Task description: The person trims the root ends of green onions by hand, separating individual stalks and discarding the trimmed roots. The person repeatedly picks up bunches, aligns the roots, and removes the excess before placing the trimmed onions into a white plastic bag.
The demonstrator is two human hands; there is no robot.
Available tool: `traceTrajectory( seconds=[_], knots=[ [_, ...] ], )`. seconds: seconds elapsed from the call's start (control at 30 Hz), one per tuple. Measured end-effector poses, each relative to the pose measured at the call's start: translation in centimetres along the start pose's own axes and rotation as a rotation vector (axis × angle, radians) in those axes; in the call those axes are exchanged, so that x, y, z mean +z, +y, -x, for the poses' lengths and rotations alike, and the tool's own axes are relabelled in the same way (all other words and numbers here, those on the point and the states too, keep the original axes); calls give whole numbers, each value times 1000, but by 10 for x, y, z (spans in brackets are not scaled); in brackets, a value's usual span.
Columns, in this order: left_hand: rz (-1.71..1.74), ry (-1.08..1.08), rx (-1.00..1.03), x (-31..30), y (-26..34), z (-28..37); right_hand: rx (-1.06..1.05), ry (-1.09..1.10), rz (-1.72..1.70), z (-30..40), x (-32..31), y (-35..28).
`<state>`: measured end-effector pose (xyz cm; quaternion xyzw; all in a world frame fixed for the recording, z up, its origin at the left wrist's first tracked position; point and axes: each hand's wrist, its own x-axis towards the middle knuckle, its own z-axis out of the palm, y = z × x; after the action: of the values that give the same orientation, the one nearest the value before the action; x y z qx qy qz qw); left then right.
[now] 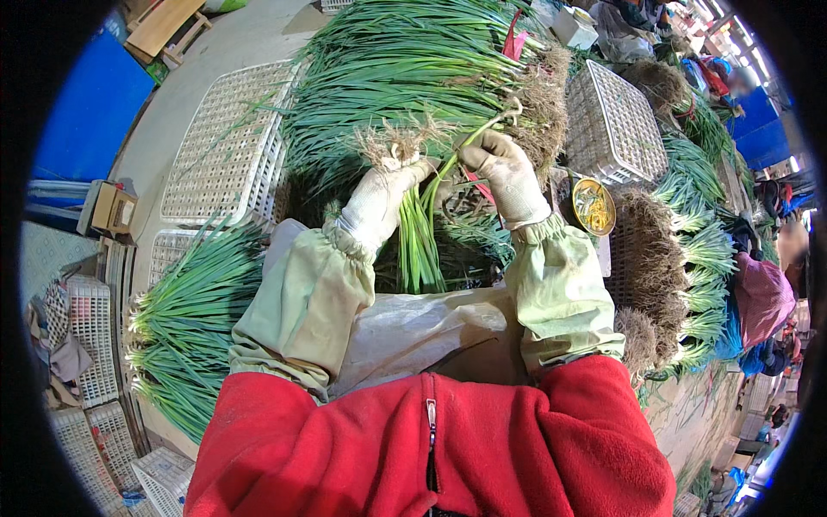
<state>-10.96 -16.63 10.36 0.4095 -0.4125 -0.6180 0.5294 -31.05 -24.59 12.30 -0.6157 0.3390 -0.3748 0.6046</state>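
Observation:
My left hand [387, 194], in a pale glove, is closed around a small bunch of green garlic or scallions [417, 249], roots up and leaves hanging down. My right hand [494, 158], gloved too, pinches a single bent stalk [475, 136] near its upper part, just right of the bunch. The stalk slants down across the bunch's leaves. Beyond both hands lies a large heap of long green leaves [400, 71], its brown roots [539, 97] to the right. Loose leaves and trimmings [475, 242] lie below, between my sleeves.
White plastic crates stand at left [223, 142] and right [617, 123]. A yellow bowl of small bands [593, 207] sits right of my right hand. Bundled plants lie at left [194, 323] and right [701, 291]. A pale sheet [433, 329] covers my lap. People are at the far right.

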Motion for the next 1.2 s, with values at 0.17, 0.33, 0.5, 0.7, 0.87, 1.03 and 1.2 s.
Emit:
traceTrajectory(
  seconds=[0.17, 0.33, 0.5, 0.7, 0.87, 1.03, 1.2],
  knots=[
    [-186, 148, 261, -3, -22, -10, -63, 76, 136, 0, 14, -3],
    [-802, 147, 529, 6, -27, -2, -121, 133, 115, -4, 7, 13],
    [-14, 2, 68, 6, -8, 0, 23, -38, -23, 0, 7, -2],
    [-145, 97, 127, 0, -21, -3, 92, -79, -268, 2, -2, 3],
    [955, -114, 79, -37, -47, -23, 203, -8, -865, -2, -32, -4],
    [623, -150, 129, -55, -48, -20, -132, 256, -627, -7, -115, -4],
    [1161, -316, -12, -48, -69, -29, 200, -22, -536, 6, -18, 21]
  ],
)
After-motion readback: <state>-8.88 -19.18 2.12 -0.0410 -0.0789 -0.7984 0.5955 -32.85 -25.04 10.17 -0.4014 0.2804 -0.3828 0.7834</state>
